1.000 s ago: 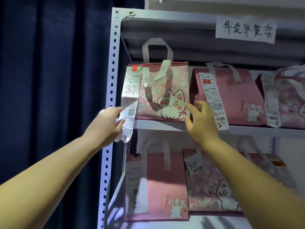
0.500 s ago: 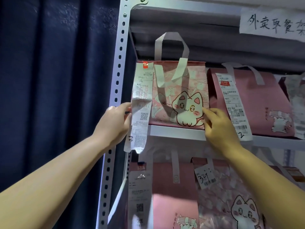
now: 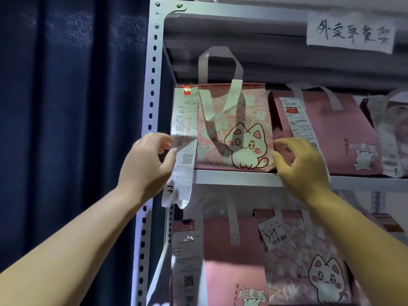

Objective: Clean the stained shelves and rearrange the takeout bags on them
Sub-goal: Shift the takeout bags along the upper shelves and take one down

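Left hand [image 3: 148, 166] pinches the long white paper receipt [image 3: 184, 146]; right hand [image 3: 302, 164], fingers curled, touches the pink cat-print takeout bag [image 3: 234, 129]. Risk: pulling could tear the receipt or tip the bag off the grey metal shelf [image 3: 238, 178].

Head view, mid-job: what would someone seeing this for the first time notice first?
Most likely the pink cat bag at the left end of the upper shelf, with a long receipt hanging off its left edge past the shelf. The left hand is at that receipt and the right hand at the bag's lower right corner. A handwritten paper sign is stuck up at top right.
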### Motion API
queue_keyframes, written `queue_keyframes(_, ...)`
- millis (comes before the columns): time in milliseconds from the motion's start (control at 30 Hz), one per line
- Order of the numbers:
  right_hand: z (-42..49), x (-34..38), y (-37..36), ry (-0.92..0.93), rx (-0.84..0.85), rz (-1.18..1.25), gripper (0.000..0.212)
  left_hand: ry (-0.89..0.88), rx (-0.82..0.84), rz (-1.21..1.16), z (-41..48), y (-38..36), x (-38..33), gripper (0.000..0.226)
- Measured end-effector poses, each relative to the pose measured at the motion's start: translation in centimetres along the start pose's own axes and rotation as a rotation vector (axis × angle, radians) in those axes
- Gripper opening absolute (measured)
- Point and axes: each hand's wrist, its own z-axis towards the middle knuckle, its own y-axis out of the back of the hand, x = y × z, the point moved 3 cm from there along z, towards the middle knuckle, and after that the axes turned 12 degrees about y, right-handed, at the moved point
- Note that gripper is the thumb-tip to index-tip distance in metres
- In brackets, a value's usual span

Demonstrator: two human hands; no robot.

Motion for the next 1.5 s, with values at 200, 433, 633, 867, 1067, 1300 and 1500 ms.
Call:
queue_keyframes(200, -0.8, -0.3, 2.9, 0.026, -0.063, 0.027, 0.011, -0.1, 0.082, -0.067, -1.0, -1.0, -4.2, 0.016)
queue_keyframes(433, -2.6, -5.3, 6.2, -0.006, -0.079, -0.028, 0.008, -0.181, 0.141, -0.12, -2.4, -4.8, -9.8, 0.013)
queue_keyframes(633, -4.1, -11.9, 9.0, -0.025, -0.073, -0.072, 0.015, -0.243, 0.168, -0.096, -4.0, -9.9, -14.4, 0.015)
queue_keyframes(867, -5.1, -19.4, 10.3, -0.149, 0.046, -0.129, 0.045, -0.185, 0.104, 0.024, -4.9, -16.0, -17.4, 0.038)
queue_keyframes(1067, -4.9, -22.9, 9.1, -0.21, 0.122, -0.016, 0.06, -0.074, 0.065, 0.105, -4.8, -18.4, -18.6, 0.048)
queue_keyframes(1300, -5.6, -24.0, 7.4, -0.202, 0.138, 0.106, 0.065, -0.033, 0.053, 0.174, -4.6, -19.2, -18.9, 0.047)
queue_keyframes(1500, -5.7, -24.1, 7.4, -0.154, 0.059, 0.128, 0.061, -0.053, 0.05, 0.149, -4.3, -19.3, -18.3, 0.044)
